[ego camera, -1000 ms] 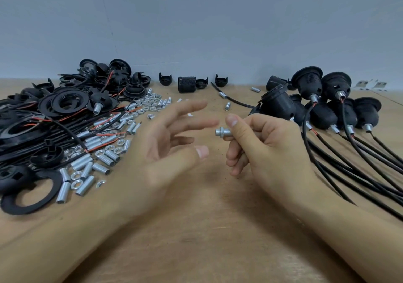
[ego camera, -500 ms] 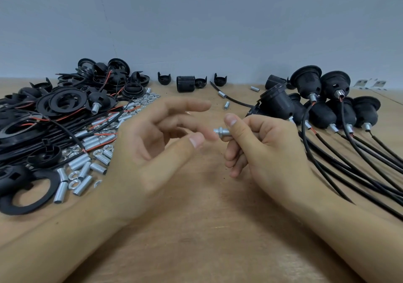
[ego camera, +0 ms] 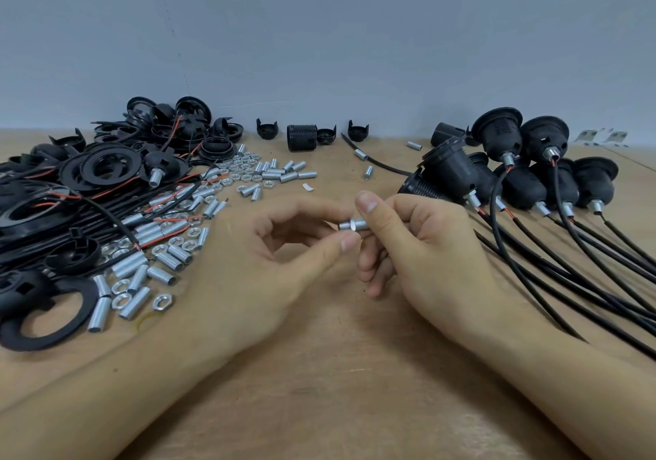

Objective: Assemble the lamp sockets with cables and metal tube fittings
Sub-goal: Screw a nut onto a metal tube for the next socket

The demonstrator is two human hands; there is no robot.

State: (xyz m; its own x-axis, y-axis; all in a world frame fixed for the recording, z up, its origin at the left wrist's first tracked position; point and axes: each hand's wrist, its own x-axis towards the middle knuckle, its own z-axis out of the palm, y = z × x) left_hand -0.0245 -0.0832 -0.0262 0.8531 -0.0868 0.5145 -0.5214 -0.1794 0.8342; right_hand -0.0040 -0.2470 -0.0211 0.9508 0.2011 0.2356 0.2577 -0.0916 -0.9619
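Silver and threaded, the metal tube fitting sits at the centre of the frame with a nut on it, pinched at its right end between the thumb and fingers of the right hand. The left hand has closed in from the left: a second ago its fingers were spread wide and clear of the part, and now they are curled, with fingertip and thumb meeting at the fitting's left end, so both hands are together on the one piece.

Loose tube fittings and hex nuts lie scattered on the wooden bench at left of centre, spilling out from a heap of black rings and socket parts tangled with black and red wires in the left of the frame. At the right, finished lamp sockets are piled together, each with a metal stub and a black cable trailing toward the lower right. A threaded black socket barrel stands near the wall at upper centre.

No container holds any of it, and no writing or brand can be read.
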